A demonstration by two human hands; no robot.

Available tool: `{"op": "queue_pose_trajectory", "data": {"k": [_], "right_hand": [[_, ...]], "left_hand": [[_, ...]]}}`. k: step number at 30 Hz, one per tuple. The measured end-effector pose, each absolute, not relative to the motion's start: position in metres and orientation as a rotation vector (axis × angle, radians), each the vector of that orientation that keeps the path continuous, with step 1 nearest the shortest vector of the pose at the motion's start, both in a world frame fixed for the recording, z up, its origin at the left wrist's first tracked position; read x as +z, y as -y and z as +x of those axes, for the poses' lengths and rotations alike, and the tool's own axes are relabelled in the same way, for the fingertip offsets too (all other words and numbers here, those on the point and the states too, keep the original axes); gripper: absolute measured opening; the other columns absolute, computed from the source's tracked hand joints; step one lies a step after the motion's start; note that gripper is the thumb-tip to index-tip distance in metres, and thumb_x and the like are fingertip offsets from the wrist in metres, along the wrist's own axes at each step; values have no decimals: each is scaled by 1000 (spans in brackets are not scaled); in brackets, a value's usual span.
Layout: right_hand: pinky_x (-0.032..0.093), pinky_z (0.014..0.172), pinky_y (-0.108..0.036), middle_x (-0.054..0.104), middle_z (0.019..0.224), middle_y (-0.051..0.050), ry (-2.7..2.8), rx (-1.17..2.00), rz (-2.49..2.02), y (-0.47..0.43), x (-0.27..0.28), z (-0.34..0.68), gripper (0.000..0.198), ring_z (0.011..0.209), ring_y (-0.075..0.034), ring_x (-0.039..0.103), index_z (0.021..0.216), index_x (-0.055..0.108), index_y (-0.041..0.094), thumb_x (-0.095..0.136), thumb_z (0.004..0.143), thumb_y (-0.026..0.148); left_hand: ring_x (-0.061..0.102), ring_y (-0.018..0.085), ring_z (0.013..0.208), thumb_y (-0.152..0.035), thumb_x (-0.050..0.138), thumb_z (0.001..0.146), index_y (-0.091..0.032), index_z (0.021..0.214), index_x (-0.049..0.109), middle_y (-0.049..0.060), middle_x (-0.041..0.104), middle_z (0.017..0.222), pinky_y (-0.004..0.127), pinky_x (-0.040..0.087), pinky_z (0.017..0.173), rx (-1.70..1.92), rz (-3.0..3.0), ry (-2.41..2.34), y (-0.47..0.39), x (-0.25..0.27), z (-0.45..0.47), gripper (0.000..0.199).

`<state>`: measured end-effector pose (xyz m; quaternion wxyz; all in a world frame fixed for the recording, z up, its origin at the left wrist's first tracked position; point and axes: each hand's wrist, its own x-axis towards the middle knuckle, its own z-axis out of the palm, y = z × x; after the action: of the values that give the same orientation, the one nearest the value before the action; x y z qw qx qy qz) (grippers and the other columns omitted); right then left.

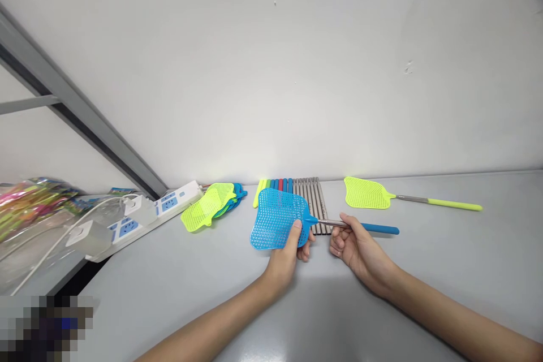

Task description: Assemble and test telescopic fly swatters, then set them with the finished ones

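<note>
A blue fly swatter (278,218) is held up over the table, its perforated head to the left and its blue grip to the right. My left hand (291,246) pinches the head near its neck, thumb on top. My right hand (354,243) is closed on the metal shaft, thumb and finger at the shaft's right part. Behind the swatter lie a row of metal rods (320,201) and a row of coloured handle sleeves (282,184), partly covered by the blue head.
A yellow-green fly swatter (369,193) lies at the right near the wall. Left of centre is a pile of loose swatter heads (207,206). A white power strip (146,223) with plugs runs along the left edge, beside plastic-wrapped colourful items (36,206).
</note>
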<state>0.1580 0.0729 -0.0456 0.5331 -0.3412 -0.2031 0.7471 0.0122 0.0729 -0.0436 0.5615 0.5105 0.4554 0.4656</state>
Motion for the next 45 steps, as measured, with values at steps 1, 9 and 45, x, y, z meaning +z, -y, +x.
{"op": "queue_pose_trajectory", "data": {"k": [1, 9, 45], "right_hand": [[30, 48, -26, 46, 51, 2, 474, 1779, -810, -73, -46, 158, 31, 46, -10, 35, 56, 53, 16, 53, 74, 41], [31, 49, -26, 47, 50, 1, 502, 1755, -842, -73, -46, 157, 33, 46, -10, 38, 55, 54, 15, 53, 73, 43], [24, 42, -29, 35, 39, 4, 526, 1294, -1275, -150, -24, 325, 29, 38, -7, 35, 48, 46, 17, 48, 75, 27]], "left_hand": [[43, 10, 44, -49, 33, 81, -14, 64, 54, -2, 45, 47, 22, 36, 48, 1097, 1201, -1077, -73, -43, 12, 45], [42, 10, 44, -50, 34, 80, -14, 64, 53, -2, 45, 47, 23, 36, 48, 1099, 1192, -1078, -73, -41, 13, 43], [38, 9, 44, -38, 40, 81, -16, 62, 52, -4, 41, 44, 21, 31, 49, 983, 1363, -1055, -75, -39, 9, 31]]}}
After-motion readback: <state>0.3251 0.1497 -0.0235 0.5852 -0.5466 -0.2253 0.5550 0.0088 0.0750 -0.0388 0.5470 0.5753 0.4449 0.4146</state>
